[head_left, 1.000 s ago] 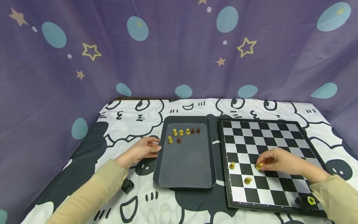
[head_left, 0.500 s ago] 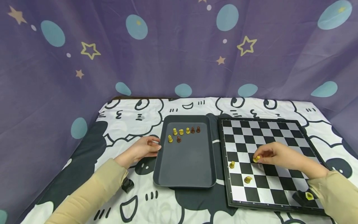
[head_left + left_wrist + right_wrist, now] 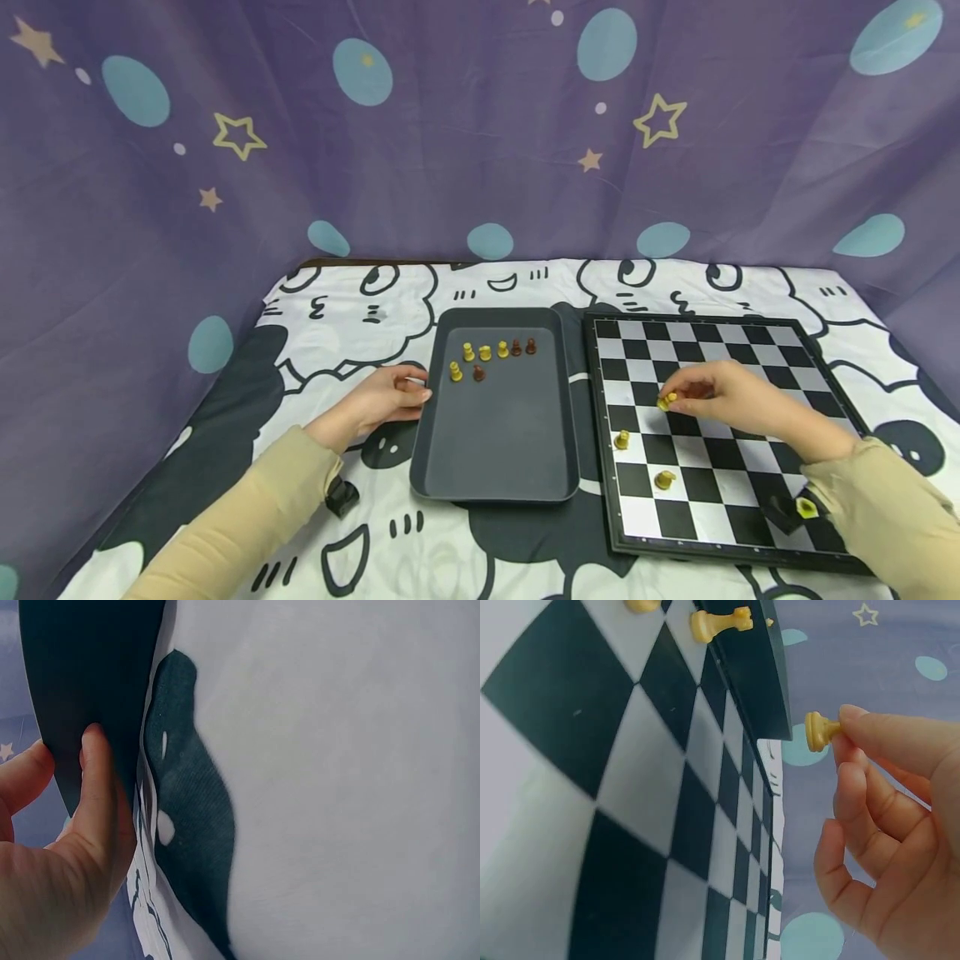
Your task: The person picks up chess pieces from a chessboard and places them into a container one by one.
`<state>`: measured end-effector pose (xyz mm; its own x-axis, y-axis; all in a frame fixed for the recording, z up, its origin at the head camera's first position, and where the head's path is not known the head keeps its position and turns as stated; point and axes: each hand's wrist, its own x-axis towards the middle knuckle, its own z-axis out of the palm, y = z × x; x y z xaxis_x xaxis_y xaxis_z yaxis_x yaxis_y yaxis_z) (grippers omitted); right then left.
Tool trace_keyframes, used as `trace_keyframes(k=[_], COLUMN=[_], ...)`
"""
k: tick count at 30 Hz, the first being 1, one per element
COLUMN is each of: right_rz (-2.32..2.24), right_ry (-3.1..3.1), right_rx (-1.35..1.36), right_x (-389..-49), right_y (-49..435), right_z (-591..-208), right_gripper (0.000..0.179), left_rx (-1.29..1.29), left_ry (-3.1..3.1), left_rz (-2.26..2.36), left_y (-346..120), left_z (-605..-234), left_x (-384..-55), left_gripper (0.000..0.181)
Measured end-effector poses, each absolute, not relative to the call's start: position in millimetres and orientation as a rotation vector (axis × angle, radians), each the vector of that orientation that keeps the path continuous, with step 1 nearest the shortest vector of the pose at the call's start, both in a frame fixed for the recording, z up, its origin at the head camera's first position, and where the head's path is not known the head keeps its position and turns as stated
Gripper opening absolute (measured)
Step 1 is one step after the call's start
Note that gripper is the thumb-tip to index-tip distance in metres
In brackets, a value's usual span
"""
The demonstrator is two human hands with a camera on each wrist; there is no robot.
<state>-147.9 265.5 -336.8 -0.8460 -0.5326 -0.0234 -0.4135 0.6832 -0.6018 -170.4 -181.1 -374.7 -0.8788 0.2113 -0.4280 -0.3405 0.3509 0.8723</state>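
My right hand (image 3: 727, 400) pinches a small yellow chess piece (image 3: 819, 732) between thumb and forefinger, base outward, above the left part of the chessboard (image 3: 750, 560). The piece's upper end is hidden by the fingertips. Two more yellow pieces are on the board's left side: one upright (image 3: 622, 440), a rook-like one (image 3: 716, 625) in the right wrist view, and a wider-headed piece (image 3: 664, 480) nearer me. My left hand (image 3: 386, 396) touches the left side of a dark grey tray (image 3: 495, 458), thumb at the rim and extended fingers against the outer wall.
Inside the tray several chess pieces stand near its far end, yellow ones (image 3: 456, 372) and dark red ones (image 3: 479, 373). Tray and board lie side by side on a cartoon-patterned cloth (image 3: 420, 558). A purple curtain (image 3: 480, 150) rises behind.
My right hand has moved away from me and slightly left over the board, still pinching the yellow chess piece. The left hand and tray have stayed put.
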Motion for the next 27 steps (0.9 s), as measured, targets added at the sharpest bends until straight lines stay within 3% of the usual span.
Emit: trace_keyframes(k=[27], right_rz=[-1.012], right_ry=[2.693], right_rx=[-0.935], right_x=[-181.2], right_y=[175.6], right_z=[-294.1], right_gripper=[0.011], left_rx=[-0.11], left_ry=[2.155], left_rz=[1.554], left_y=[-180.9], left_z=[-375.3], left_x=[-169.6], left_gripper=[0.048])
